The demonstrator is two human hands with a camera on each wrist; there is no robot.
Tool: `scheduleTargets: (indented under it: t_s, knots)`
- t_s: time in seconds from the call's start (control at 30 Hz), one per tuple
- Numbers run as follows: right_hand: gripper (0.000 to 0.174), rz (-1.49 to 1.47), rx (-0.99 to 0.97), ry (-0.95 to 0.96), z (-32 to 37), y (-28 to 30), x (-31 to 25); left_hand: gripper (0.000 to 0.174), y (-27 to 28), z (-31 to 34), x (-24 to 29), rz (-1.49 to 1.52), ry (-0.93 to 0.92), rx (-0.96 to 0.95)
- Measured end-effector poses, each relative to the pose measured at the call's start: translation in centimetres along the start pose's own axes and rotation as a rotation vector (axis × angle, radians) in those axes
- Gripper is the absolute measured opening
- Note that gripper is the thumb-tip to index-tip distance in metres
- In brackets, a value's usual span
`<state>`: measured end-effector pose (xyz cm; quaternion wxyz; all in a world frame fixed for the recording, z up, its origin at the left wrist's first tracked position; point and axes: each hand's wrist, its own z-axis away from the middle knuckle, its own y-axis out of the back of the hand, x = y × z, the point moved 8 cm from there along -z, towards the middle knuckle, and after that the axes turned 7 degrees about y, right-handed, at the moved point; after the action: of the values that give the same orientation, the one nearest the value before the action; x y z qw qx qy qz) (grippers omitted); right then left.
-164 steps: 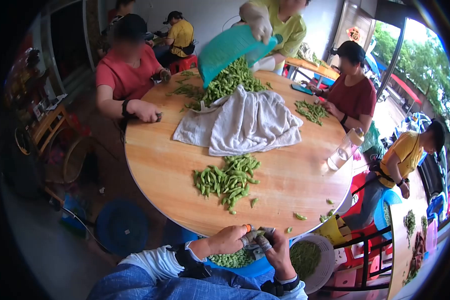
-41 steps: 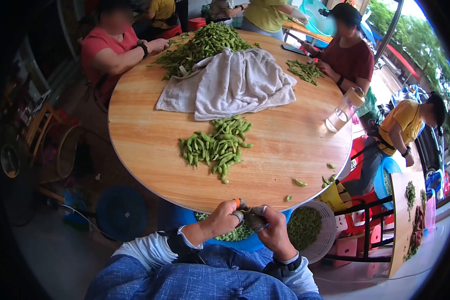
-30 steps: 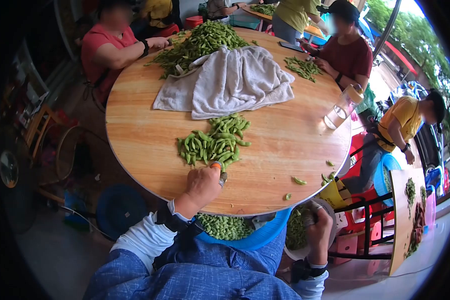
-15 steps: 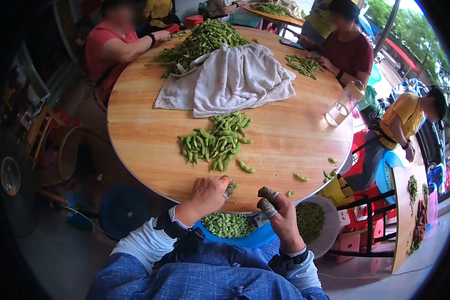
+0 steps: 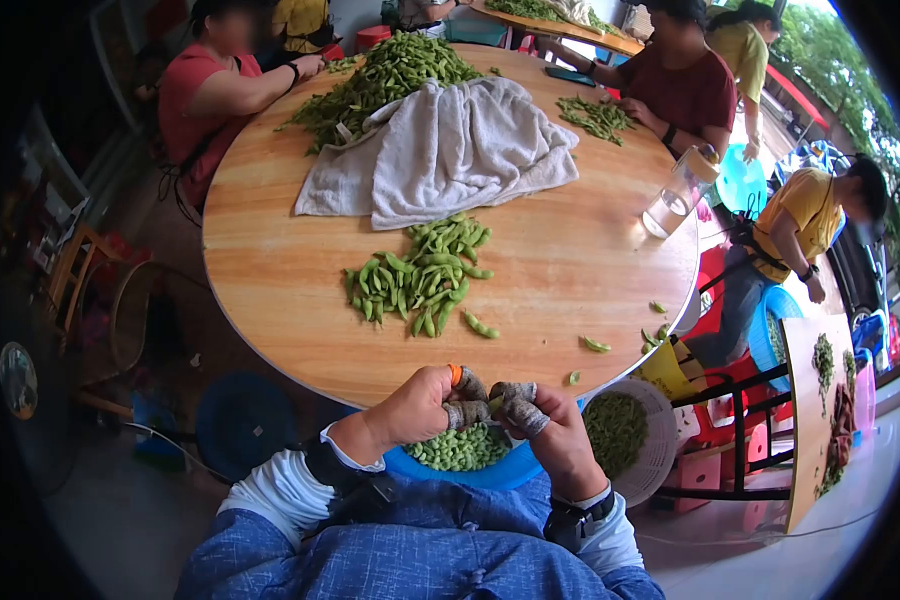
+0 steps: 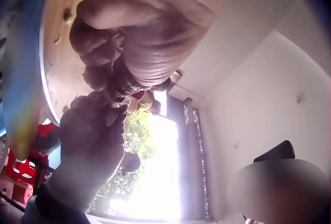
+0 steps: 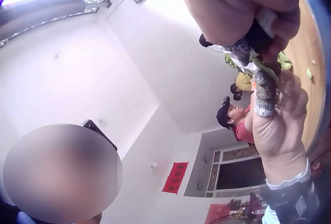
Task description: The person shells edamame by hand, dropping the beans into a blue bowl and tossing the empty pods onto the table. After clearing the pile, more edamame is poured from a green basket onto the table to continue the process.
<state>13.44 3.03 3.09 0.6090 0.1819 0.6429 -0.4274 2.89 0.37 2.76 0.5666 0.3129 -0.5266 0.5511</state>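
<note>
Over the blue basin (image 5: 515, 468) of shelled green beans (image 5: 458, 450), my two hands meet at the fingertips. A green soybean pod (image 7: 266, 68) shows between them in the right wrist view. My left hand (image 5: 410, 405) pinches it with thumb and fingers; the thumb and a finger are wrapped in grey tape, and an orange band circles one finger. From the other side my right hand (image 5: 567, 440), also with taped thumb and finger, pinches the pod. A small heap of pods (image 5: 410, 275) lies ahead on the round wooden table (image 5: 570, 250), with one pod (image 5: 481, 325) slightly apart.
A white-grey towel (image 5: 460, 155) partly covers a large pod pile (image 5: 400, 80). A clear bottle (image 5: 670, 205) stands at the table's right. Beside my right hand sits a white basket (image 5: 658, 455) of green husks. Other people sit around the table.
The left hand reached to the small heap and returned; the right hand went over the white basket and came back. One pod slid nearer. Earlier, a person tipped pods from a turquoise basin.
</note>
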Motion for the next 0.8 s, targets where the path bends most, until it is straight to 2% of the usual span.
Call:
scheduleTargets:
  t_s: [0.17,0.27,0.47,0.57,0.67,0.73,0.77,0.8]
  knots:
    - [0.021,-0.02,-0.032,-0.013,0.4,0.3,-0.1,0.014,-0.3,0.0,0.0,-0.014,0.058,-0.045]
    - [0.021,0.02,-0.049,-0.013,0.3,0.5,-0.3,0.008,-0.5,0.0,0.1,0.039,0.087,-0.032]
    - [0.019,0.038,-0.067,0.011,0.4,0.1,-0.7,0.008,-0.5,0.2,-0.3,0.087,0.097,-0.062]
    - [0.018,0.02,-0.028,0.016,0.3,0.1,-0.1,0.015,-0.4,0.1,-0.5,0.068,0.061,-0.089]
    - [0.018,0.042,0.029,0.024,0.2,0.5,0.1,0.016,0.3,0.1,0.1,-0.3,-0.18,0.151]
    - [0.018,0.059,0.035,0.09,0.1,0.8,0.0,0.017,-0.7,1.4,2.8,-0.925,-0.379,0.304]
    - [0.019,0.055,0.01,0.042,0.3,0.7,0.3,0.017,-1.8,2.0,3.5,-1.234,-0.472,0.369]
    - [0.019,0.052,-0.013,-0.001,0.2,0.6,0.2,0.019,-2.0,2.2,3.8,-1.188,-0.517,0.36]
